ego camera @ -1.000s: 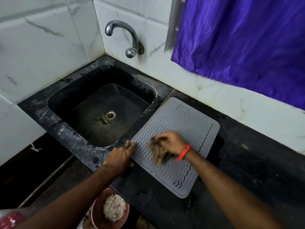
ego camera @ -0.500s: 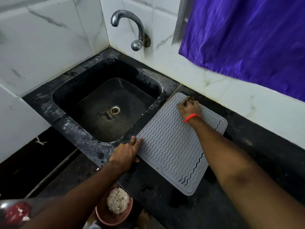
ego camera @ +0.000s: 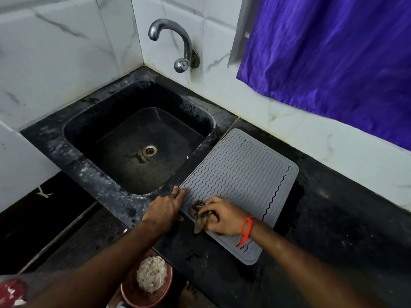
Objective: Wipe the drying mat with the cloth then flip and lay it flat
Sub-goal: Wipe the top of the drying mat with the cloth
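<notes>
A grey ribbed drying mat [ego camera: 240, 174] lies flat on the black counter, right of the sink. My right hand [ego camera: 222, 215], with a red band at the wrist, grips a crumpled brown cloth [ego camera: 199, 213] and presses it on the mat's near left part. My left hand [ego camera: 165, 206] rests on the counter with straight fingers touching the mat's left edge.
A black sink [ego camera: 138, 141] with a metal drain sits to the left, a chrome tap [ego camera: 175, 43] above it on the white tiled wall. A purple curtain [ego camera: 329, 52] hangs at the right. Below the counter edge stands a reddish bowl [ego camera: 146, 285] of pale scraps.
My right hand has drawn the cloth back from the mat's far corner to its near left part. The left hand stays at the mat's left edge.
</notes>
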The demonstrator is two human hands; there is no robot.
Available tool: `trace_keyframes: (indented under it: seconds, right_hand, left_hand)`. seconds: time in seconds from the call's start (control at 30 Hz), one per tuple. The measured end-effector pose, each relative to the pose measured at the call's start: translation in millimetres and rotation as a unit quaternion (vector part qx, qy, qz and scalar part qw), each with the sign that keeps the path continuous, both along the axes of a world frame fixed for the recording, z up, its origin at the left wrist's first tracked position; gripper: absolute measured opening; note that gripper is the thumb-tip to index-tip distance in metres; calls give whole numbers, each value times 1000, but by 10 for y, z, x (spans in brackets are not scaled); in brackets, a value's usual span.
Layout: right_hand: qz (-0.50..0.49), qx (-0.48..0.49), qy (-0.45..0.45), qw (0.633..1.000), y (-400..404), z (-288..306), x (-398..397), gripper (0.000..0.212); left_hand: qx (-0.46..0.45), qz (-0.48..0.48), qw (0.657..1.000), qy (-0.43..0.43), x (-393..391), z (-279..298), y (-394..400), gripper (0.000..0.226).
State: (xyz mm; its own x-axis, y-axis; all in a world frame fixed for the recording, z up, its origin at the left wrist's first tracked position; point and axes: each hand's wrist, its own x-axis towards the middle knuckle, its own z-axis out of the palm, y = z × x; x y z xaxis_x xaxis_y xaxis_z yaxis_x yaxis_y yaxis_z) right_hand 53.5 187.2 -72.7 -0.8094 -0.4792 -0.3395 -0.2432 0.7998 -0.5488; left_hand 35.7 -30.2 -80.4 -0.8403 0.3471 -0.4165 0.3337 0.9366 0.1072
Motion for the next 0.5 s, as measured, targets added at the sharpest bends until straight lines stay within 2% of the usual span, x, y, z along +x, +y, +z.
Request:
trace_keyframes:
  seconds: [0.07,0.1,0.17,0.2,0.23,0.3,0.37,0.5]
  right_hand:
    - [-47,-32,-33,998,144,141,-245,36]
    - [-96,-82,-45,991,235,218,-414,32]
    - [-202,-186,-32,961,421,324,-805,30]
    - [-256,-205,0,945,505,341,-1032,29]
    - [-301,-189,50,933,579,338,-1267,27]
    - [-359,-76,141,919,736,249,-1698,33]
    - [-393,-26,143,908,782,118,-1941,40]
    - [-373,17,105,922,475,-118,-1885,44]
  left_hand:
    - [4,2,1000,-4,-1,-3,5,98]
    - [7,3,1000,-8,3,0,5,98]
    - [12,4,1000,-11,8,12,3,99]
    - [13,5,1000,-10,14,19,1,99]
    - [11,5,1000,-9,21,27,2,100]
    - [4,6,1000,-10,40,43,17,100]
    - [0,9,1000,-14,48,48,32,102]
    - [-16,10,1000,-14,26,74,26,103]
